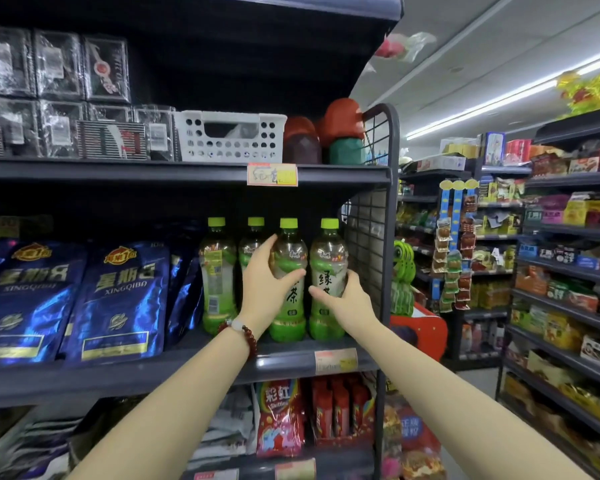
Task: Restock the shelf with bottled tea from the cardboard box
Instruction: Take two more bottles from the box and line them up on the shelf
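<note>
Four green-tea bottles stand upright at the right end of the middle shelf (291, 367). The left hand (262, 284) grips the third bottle (289, 282) and the right hand (343, 294) the fourth bottle (328, 271) (blue foil bags (118, 299) stand to their left)

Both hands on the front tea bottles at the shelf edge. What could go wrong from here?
1. The two front bottles stand close to the shelf lip; a pull by the left hand or right hand could tip one off.
2. Pushing them back may knock over the rear bottles.
3. The left wrist's bead bracelet could snag the neighbouring blue bags.
</note>
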Demonstrator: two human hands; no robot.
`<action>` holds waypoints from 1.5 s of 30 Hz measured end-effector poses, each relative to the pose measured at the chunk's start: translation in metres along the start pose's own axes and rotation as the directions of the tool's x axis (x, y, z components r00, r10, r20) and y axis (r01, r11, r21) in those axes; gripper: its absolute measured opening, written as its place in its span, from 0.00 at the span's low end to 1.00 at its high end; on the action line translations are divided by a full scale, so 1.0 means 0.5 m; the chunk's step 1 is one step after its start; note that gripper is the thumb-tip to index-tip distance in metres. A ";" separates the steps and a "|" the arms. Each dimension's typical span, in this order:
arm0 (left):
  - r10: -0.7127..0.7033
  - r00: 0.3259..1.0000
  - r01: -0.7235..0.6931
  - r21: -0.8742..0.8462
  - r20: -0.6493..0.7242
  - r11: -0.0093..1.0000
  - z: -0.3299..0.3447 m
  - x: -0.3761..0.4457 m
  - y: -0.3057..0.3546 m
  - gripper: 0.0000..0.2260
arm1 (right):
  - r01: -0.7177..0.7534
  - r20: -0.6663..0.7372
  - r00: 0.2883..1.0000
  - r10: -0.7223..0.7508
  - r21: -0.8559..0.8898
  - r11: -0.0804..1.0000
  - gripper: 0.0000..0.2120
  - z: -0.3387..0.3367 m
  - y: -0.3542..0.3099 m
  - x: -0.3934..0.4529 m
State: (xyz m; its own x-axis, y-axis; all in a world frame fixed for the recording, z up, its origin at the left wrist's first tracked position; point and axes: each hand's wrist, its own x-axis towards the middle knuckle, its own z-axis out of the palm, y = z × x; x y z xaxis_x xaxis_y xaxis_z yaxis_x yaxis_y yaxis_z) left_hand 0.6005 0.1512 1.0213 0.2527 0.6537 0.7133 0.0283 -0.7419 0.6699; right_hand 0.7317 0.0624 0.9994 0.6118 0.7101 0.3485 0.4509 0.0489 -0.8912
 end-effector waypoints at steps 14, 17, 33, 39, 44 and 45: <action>-0.345 0.938 0.326 0.232 0.046 0.917 0.041 -0.067 -0.050 0.33 | 0.044 -0.113 0.991 -0.067 -0.194 0.980 0.32 0.009 0.051 0.004; -0.380 0.923 0.368 0.155 0.060 0.917 0.054 -0.062 -0.052 0.30 | 0.045 -0.093 0.994 -0.064 -0.189 0.981 0.33 0.006 0.056 0.015; -0.404 0.914 0.396 0.307 -0.042 0.865 0.093 -0.032 -0.052 0.24 | -0.003 -0.079 0.997 -0.006 -0.118 0.993 0.30 0.017 0.078 0.073; -0.368 0.924 0.380 0.350 -0.102 0.856 0.102 -0.038 -0.051 0.23 | 0.001 -0.057 0.998 -0.007 -0.110 0.994 0.31 0.012 0.077 0.071; -0.372 0.925 0.375 0.374 -0.083 0.849 0.099 -0.037 -0.048 0.22 | -0.005 -0.038 0.999 0.001 -0.099 0.995 0.32 0.009 0.074 0.067; -0.376 0.923 0.376 0.378 -0.075 0.846 0.099 -0.034 -0.047 0.21 | -0.005 -0.032 0.999 0.002 -0.100 0.995 0.32 0.008 0.072 0.066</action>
State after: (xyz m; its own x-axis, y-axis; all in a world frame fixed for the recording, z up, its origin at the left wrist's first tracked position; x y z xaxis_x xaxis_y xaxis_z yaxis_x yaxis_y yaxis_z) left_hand 0.6434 0.1500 0.9831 0.1502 0.8941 0.4220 0.4842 -0.4387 0.7571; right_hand 0.7657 0.0904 0.9779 0.6333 0.6871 0.3561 0.5106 -0.0252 -0.8595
